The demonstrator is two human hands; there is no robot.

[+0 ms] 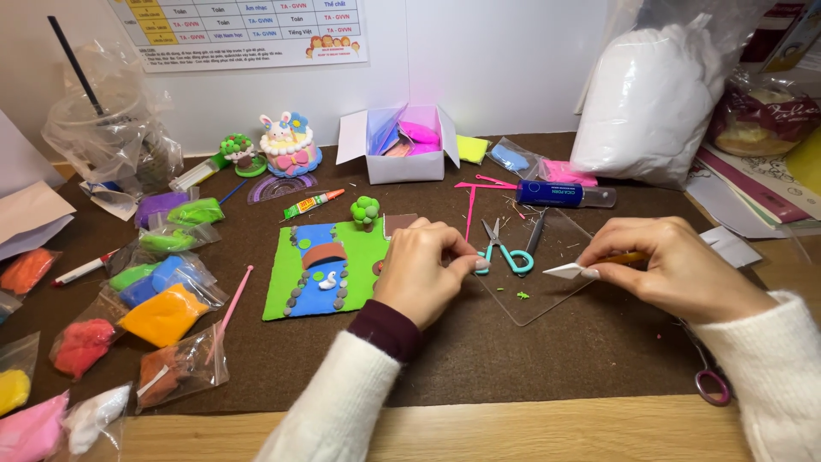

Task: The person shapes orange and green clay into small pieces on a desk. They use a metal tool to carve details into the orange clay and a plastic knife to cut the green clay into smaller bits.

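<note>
My left hand (423, 269) rests on the brown mat, fingers curled, its fingertips pinched near the edge of a clear plastic sheet (534, 295); whether it holds a bit of clay I cannot tell. My right hand (671, 265) grips a small white pointed modelling tool (564, 270) with a yellow handle, tip aimed left over the sheet. Small teal-handled scissors (505, 248) lie between the hands. A green clay scene (329, 267) with a blue river, a brown bridge and a white swan lies left of my left hand.
Bags of coloured clay (162, 312) crowd the left side. A white open box (398, 145), a clay cake with a rabbit (289, 147), a glue tube (312, 204), a blue glue stick (560, 194) and a big white bag (654, 94) stand behind. Pink-handled scissors (708, 381) lie under my right wrist.
</note>
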